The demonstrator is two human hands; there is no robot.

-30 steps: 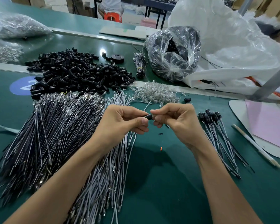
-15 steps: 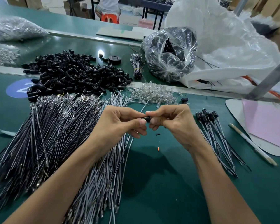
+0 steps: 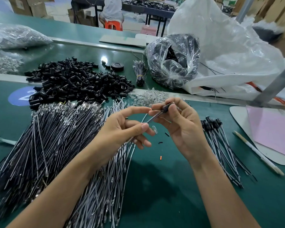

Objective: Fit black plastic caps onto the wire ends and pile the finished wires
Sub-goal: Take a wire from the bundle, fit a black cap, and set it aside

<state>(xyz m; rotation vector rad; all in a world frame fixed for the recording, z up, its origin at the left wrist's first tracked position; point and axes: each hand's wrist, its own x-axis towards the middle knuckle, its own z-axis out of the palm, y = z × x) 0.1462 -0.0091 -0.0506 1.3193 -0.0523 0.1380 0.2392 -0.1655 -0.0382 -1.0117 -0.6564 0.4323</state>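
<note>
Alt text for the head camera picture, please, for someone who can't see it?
Two bare hands work over a green table: the right hand pinches the black cap on the end of a wire, and the left hand holds that wire. Loose wires and a heap of caps lie left, finished wires right.

the cap pinched in the right hand is smeared by motion, so how it sits on the wire cannot be told. the wire's lower run vanishes behind the left hand. the heap of loose wires runs off the left and bottom edges. black caps cover part of the blue sticker.
</note>
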